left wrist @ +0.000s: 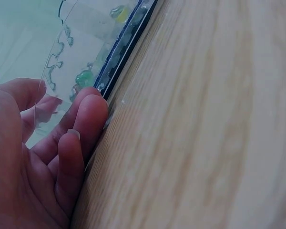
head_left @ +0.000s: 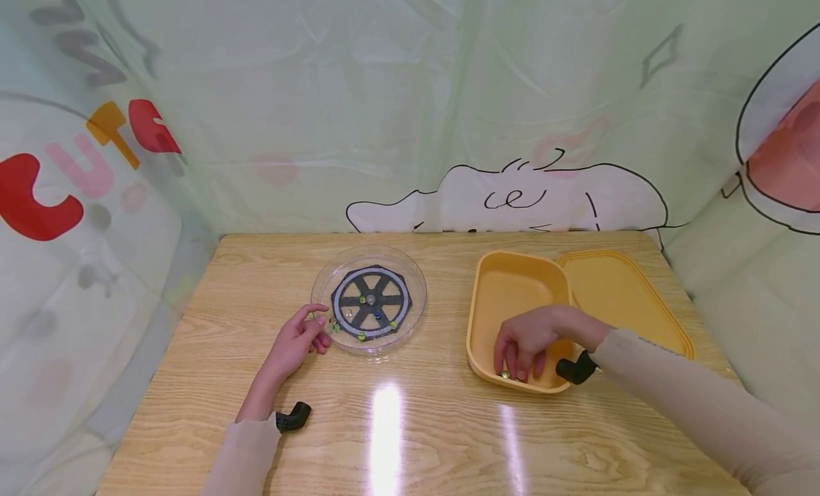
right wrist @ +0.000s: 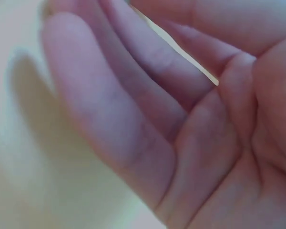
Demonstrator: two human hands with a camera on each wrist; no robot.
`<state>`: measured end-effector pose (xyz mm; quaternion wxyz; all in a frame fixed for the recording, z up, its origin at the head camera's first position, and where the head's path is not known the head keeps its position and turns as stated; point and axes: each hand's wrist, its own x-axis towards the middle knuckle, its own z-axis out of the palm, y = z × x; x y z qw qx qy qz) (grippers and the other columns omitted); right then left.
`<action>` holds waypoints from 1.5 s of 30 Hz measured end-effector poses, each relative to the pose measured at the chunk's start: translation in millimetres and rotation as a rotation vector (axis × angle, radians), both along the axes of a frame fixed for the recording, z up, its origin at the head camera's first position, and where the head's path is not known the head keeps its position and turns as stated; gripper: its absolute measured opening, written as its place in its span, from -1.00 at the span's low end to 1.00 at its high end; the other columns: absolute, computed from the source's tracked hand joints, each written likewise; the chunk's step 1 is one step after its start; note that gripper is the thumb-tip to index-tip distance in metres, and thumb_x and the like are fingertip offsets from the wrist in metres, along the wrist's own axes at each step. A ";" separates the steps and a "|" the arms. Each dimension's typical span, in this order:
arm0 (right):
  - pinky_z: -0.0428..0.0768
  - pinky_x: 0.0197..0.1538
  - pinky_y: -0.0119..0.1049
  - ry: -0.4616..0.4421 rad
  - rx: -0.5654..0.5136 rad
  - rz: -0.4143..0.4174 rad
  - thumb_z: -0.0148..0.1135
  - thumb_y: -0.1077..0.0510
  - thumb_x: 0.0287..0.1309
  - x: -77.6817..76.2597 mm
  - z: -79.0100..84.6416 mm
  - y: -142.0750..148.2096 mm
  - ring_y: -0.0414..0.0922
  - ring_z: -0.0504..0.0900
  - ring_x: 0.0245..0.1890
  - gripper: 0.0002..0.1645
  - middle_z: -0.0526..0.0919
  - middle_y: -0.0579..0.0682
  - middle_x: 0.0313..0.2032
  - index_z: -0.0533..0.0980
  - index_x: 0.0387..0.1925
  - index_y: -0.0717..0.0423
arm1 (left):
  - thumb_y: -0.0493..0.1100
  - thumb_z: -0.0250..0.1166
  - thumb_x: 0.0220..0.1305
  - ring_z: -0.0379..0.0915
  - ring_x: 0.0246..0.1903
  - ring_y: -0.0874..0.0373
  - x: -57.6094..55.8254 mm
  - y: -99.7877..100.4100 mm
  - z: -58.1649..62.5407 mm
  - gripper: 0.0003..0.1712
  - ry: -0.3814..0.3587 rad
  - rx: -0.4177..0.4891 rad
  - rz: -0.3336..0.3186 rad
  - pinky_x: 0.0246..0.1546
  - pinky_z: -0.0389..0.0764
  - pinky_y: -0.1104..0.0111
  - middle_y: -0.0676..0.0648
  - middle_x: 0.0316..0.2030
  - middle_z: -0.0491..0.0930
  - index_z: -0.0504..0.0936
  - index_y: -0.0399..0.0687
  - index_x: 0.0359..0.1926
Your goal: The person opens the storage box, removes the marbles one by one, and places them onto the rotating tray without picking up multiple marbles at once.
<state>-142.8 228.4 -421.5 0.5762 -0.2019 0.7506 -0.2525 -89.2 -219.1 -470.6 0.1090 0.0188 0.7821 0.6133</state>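
A round clear dish (head_left: 418, 291) stands left of the middle, a black-and-white spoked wheel shape (head_left: 385, 285) showing in it. Several small glass marbles (head_left: 361, 336) lie in the dish. At its left rim, my left hand (head_left: 297, 343) touches the wall with loosely bent fingers; the left wrist view shows green glass (left wrist: 84, 78) behind the clear wall. My right hand (head_left: 532, 339) reaches down into an orange-yellow box (head_left: 517, 279). Bent fingers meet a marble (head_left: 505, 373) near the front wall; I cannot tell if they pinch it. The right wrist view shows mostly the palm and fingers (right wrist: 100, 105).
A matching yellow lid (head_left: 615, 289) lies to the right of the box, partly behind it. The wooden table (head_left: 256, 282) ends at a printed cloth (head_left: 397, 112) that hangs behind and on both sides. Black wrist devices (head_left: 295, 418) stick out from both sleeves.
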 end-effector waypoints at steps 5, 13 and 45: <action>0.61 -0.44 -0.31 0.055 -0.053 -0.004 0.33 0.47 0.01 -1.5 -5.0 -4.7 -0.17 0.60 -0.51 -0.71 0.70 0.01 -0.47 0.65 -0.24 0.10 | -0.21 0.06 0.54 0.57 -0.52 -0.02 -0.8 -0.5 -2.1 -0.64 0.002 0.002 0.000 -0.41 0.60 0.31 -0.22 -0.46 0.63 0.42 -0.26 0.24; 0.46 -0.55 -0.40 0.131 -0.117 -0.031 0.30 0.43 0.03 -2.5 -5.8 -7.4 -0.17 0.54 -0.64 -0.83 0.68 0.06 -0.56 0.61 -0.34 0.16 | -0.21 0.06 0.54 0.57 -0.52 -0.02 -0.9 -1.4 -3.6 -0.63 0.013 0.015 -0.010 -0.42 0.61 0.32 -0.23 -0.45 0.63 0.41 -0.29 0.25; 0.61 -0.13 -0.27 0.657 -0.365 -0.119 0.36 0.25 0.19 -37.3 46.6 -39.9 -0.15 0.62 -0.23 -0.86 0.70 -0.15 -0.27 0.71 -0.21 0.03 | -0.21 0.05 0.54 0.57 -0.51 -0.08 0.2 -0.8 -1.8 -0.65 0.008 -0.003 -0.002 -0.39 0.60 0.30 -0.24 -0.45 0.62 0.42 -0.26 0.24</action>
